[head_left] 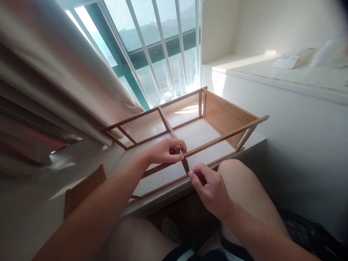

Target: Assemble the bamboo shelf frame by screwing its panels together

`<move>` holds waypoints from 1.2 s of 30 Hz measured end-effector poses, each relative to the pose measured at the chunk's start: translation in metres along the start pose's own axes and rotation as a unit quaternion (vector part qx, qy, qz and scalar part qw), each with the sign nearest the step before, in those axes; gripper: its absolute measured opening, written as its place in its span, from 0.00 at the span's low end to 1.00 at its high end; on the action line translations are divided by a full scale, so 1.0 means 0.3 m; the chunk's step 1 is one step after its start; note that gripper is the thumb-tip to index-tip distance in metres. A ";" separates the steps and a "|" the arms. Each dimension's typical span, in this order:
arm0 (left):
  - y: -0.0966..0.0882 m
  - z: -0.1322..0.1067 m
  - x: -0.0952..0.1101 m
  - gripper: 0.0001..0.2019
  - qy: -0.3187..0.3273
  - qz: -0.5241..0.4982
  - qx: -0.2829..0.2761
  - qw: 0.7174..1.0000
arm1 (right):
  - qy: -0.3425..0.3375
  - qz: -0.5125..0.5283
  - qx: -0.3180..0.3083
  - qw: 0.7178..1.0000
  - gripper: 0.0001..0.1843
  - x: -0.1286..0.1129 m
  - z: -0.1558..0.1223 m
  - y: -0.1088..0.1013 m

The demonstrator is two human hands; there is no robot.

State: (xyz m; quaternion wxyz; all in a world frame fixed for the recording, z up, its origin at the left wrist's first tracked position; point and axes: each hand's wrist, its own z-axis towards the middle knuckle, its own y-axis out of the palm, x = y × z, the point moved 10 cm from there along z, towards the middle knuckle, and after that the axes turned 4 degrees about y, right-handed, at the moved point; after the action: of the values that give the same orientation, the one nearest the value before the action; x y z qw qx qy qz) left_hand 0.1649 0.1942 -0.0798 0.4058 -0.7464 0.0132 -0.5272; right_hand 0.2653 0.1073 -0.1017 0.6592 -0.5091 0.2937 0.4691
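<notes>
A brown wooden frame with slim bars lies on its side across the pale ledge in front of me. My left hand is closed at the joint where a crossbar meets the near upper rail, thumb and fingertips pinching the wood there. In my right hand a thin metal rod, perhaps a hex key, is pinched between thumb and forefinger. The rod slants up to that same joint, close to my left fingertips, which partly hide its far end. A solid wooden panel closes the frame's right end.
Another wooden panel stands at the lower left. A beige curtain hangs beside the barred window. White shelving with bags rises on the right. My knees are close to the ledge, and a black plastic bag lies lower right.
</notes>
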 end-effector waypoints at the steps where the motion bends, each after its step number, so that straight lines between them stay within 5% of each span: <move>1: 0.000 0.000 0.000 0.10 0.001 -0.001 0.000 1.000 | -0.001 -0.003 0.003 1.000 0.10 -0.003 -0.001 0.000; 7: 0.004 -0.002 -0.003 0.10 0.000 -0.009 -0.005 1.000 | 0.021 -0.006 0.006 1.000 0.12 -0.013 0.002 -0.006; 11: 0.003 -0.004 -0.001 0.10 0.001 -0.009 -0.004 1.000 | 0.087 0.084 -0.014 0.993 0.15 0.017 0.006 0.004; 18: 0.000 -0.004 0.005 0.11 0.001 -0.010 -0.005 1.000 | 0.196 0.291 -0.042 0.936 0.16 0.075 -0.018 0.063; 25: 0.001 -0.005 0.009 0.10 -0.002 -0.009 -0.009 1.000 | 0.293 0.480 -0.043 0.825 0.13 0.096 -0.051 0.132; 33: -0.002 -0.002 0.024 0.10 0.009 -0.009 -0.004 1.000 | 0.327 0.703 -0.123 0.619 0.11 0.031 -0.086 0.233; 36: -0.001 -0.001 0.024 0.10 0.013 -0.007 -0.003 1.000 | 0.324 0.748 -0.141 0.562 0.10 0.017 -0.096 0.251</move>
State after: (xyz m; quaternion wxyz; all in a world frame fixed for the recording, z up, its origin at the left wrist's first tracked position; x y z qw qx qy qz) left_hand 0.1677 0.1910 -0.0740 0.3996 -0.7411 0.0146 -0.5394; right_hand 0.2007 0.0848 -0.1448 -0.1472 -0.3108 0.6933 0.6333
